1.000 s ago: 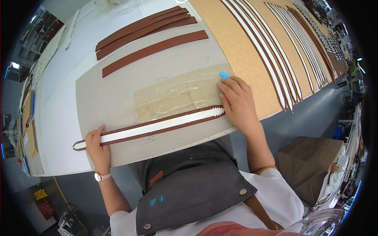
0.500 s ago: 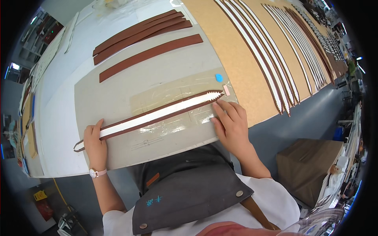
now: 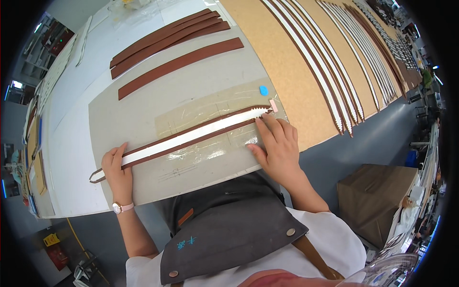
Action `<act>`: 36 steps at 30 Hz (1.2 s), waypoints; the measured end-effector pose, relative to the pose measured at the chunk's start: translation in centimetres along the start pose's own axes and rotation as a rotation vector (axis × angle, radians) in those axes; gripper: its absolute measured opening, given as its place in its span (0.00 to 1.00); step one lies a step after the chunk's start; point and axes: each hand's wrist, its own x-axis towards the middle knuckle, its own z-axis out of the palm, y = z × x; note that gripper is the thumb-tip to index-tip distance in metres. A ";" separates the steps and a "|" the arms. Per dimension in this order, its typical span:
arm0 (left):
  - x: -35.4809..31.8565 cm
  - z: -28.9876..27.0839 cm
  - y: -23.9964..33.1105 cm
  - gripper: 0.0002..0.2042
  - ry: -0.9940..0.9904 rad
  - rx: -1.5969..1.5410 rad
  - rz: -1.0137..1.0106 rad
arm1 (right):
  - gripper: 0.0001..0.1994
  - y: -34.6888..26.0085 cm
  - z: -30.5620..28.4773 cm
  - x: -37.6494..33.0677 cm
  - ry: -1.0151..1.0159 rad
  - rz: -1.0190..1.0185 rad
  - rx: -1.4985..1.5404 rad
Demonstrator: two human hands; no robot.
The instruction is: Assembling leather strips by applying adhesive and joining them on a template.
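Observation:
A long brown leather strip (image 3: pixel 191 134) with a white middle lies slantwise on a grey mat (image 3: pixel 138 112). Its right end tapers to a point with small notches in the brown edging, and its left end narrows to a rounded tip. My left hand (image 3: pixel 116 170) grips the strip near that left end, fingers laid across it. At the notched end, my right hand (image 3: pixel 279 143) touches the near edge with its fingertips; the fingers are stretched and the thumb is spread apart on the mat. The right fingertips cover part of the pointed end.
Beyond the strip lie a single brown leather piece (image 3: pixel 181 67) and a fanned stack of similar pieces (image 3: pixel 165 36). A blue blob (image 3: pixel 263 90) and a pink piece (image 3: pixel 273 105) sit near the right hand. On the tan board (image 3: pixel 291 95) lie several brown-and-white strips (image 3: pixel 315 62).
My right fingers have moved slightly up and left over the notched tip, covering more of it. The left hand stays on the strip.

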 end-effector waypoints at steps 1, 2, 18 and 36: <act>-0.1 0.0 -0.2 0.29 -0.001 0.001 0.000 | 0.32 0.0 0.0 0.0 -0.001 0.001 0.001; -0.1 0.1 -0.5 0.28 0.002 0.011 0.033 | 0.32 -0.1 0.0 0.0 0.005 0.005 0.000; 0.3 -0.7 1.6 0.23 -0.020 -0.153 0.191 | 0.29 -0.1 0.2 0.1 0.026 0.016 -0.035; 0.8 -1.2 2.9 0.17 0.012 -0.026 0.317 | 0.27 -0.1 0.2 -0.1 0.010 0.038 0.000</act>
